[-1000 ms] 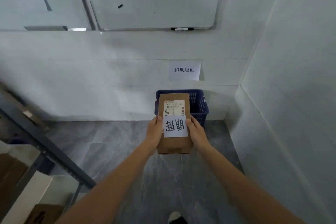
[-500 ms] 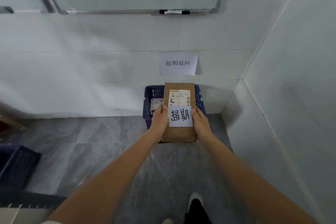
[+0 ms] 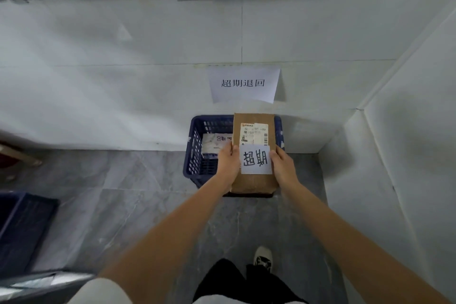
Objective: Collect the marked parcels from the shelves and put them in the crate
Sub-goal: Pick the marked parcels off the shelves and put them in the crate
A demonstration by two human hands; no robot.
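**Status: marked parcel held over the crate, not yet deposited**

A brown rectangular cardboard parcel [image 3: 254,155] with a printed shipping label and a white handwritten paper tag [image 3: 256,159] on its top face is carried flat, in the air, above the right portion of a dark blue perforated plastic crate [image 3: 197,145]. The crate stands on the grey marble-patterned floor [image 3: 123,192] against the white tiled wall [image 3: 123,81], directly below a white paper sign [image 3: 244,84] with printed characters.

Grip state: the left hand [image 3: 228,161] is clamped on the parcel's left edge; the right hand [image 3: 283,163] is clamped on its right edge. Both thumbs lie on the top face, beside the tag.

Work done, as judged from the scene: one white soft-wrapped package [image 3: 216,142] lies inside the crate on its left side, so at least one item appears delivered.

Work left: the held parcel must be lowered into the free space on the right and released. No shelves are in view; whether further marked parcels remain cannot be told. A second dark blue crate [image 3: 22,227] stands at the left edge, contents not visible.
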